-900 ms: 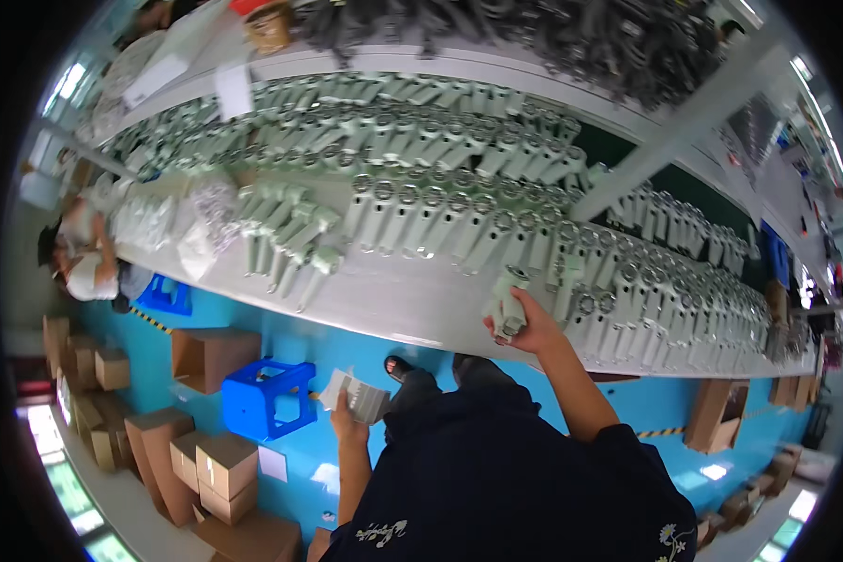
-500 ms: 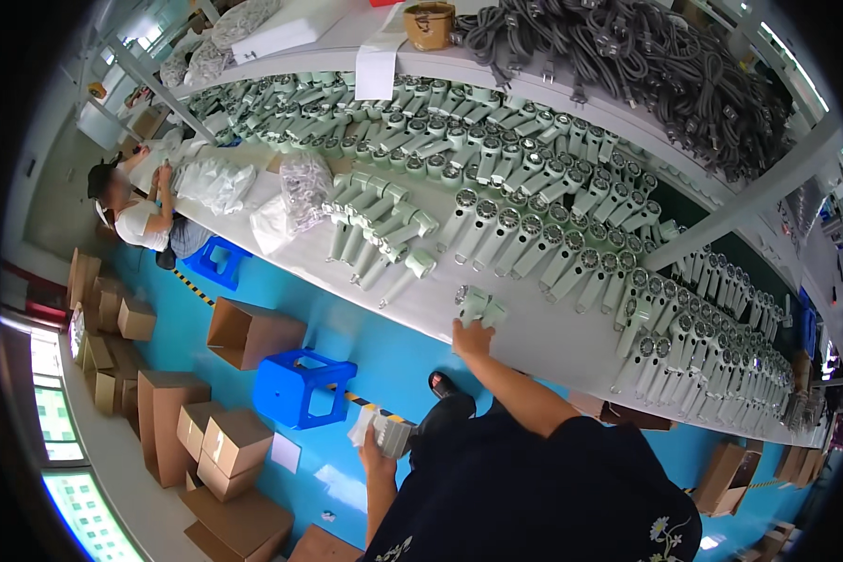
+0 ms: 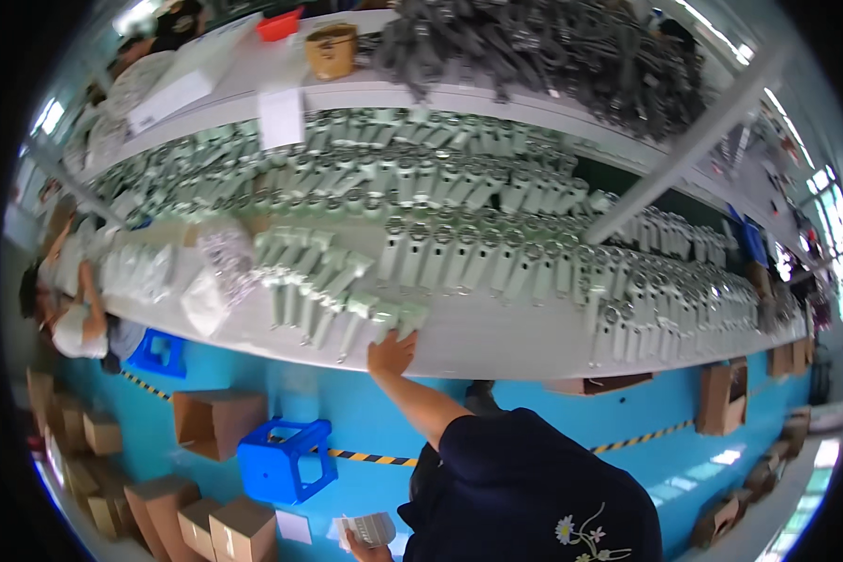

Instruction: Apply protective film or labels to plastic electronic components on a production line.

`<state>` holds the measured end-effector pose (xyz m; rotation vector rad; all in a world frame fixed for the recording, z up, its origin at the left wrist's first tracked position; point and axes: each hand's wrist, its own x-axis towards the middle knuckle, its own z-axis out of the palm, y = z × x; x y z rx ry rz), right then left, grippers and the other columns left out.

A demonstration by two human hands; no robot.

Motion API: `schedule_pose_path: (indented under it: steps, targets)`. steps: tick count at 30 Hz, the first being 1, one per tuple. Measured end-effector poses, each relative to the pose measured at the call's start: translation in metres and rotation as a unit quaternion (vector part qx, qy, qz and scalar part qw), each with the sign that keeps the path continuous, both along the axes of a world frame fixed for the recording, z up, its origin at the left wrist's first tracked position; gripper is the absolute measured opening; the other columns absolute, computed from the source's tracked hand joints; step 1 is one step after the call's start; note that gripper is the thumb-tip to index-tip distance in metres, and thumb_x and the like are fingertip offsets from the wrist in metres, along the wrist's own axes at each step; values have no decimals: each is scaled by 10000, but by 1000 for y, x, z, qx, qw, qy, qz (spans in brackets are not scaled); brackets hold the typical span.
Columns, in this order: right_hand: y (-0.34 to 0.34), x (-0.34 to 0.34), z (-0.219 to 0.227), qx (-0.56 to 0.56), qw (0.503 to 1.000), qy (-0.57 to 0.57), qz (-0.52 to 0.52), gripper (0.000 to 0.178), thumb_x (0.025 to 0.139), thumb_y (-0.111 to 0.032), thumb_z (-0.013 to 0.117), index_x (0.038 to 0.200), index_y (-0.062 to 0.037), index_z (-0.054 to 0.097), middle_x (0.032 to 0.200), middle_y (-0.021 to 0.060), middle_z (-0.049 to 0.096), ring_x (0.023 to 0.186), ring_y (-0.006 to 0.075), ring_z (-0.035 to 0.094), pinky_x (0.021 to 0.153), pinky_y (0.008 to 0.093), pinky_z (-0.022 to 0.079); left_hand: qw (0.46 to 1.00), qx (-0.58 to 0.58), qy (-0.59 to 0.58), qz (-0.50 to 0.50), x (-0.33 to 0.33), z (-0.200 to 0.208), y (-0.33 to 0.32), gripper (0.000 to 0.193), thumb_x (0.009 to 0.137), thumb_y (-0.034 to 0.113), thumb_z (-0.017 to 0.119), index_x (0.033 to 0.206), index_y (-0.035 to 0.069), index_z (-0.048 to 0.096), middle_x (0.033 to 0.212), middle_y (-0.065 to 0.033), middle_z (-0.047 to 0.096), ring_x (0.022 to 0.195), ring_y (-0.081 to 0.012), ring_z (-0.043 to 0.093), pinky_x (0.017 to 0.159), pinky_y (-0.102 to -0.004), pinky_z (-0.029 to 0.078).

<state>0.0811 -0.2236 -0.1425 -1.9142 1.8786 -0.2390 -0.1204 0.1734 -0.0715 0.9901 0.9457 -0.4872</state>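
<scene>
My right hand (image 3: 392, 355) is at the table's near edge, fingers stretched out and apart. Its fingertips touch or nearly touch the pale green hair dryer bodies (image 3: 399, 317) just beyond; blur hides the exact contact. These sit at the right end of a group of similar bodies (image 3: 314, 272), lying with their handles toward me. Low in the view, away from the table, my left hand (image 3: 369, 551) is closed on a stack of small white printed sheets (image 3: 372, 529).
Dense rows of pale green bodies (image 3: 482, 258) cover the table's back and right. Above runs a shelf with dark power cords (image 3: 534, 47) and a tan tub (image 3: 332, 51). A blue stool (image 3: 286, 461) and cardboard boxes (image 3: 217, 423) stand on the floor. Another person (image 3: 77, 323) sits far left.
My view has turned. My right hand has moved left along the table, and the two bodies by it now lie against the group. My left hand, still with the sheets, appears lower.
</scene>
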Motion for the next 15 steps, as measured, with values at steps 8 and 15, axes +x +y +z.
schedule_pose_path:
  steps: [8, 15]
  targets:
    - [-7, -136, 24, 11, 967, -165, 193, 537, 803, -370, 653, 1230, -99, 475, 1342, 266, 355, 1198, 436, 405, 968, 510, 380, 885, 161, -284, -332, 37, -24, -52, 494, 914, 330, 523, 1329, 73, 445, 1251, -147, 537, 1108, -319, 555, 900, -507, 484]
    - [-197, -336, 32, -160, 985, -29, -57, 476, 771, -230, 673, 1172, -74, 470, 1180, 147, 505, 1109, 346, 461, 957, 474, 363, 982, -71, -66, -160, 95, -25, -143, 436, 918, 345, 538, 1256, 74, 488, 1125, -103, 601, 997, -272, 611, 840, -477, 515]
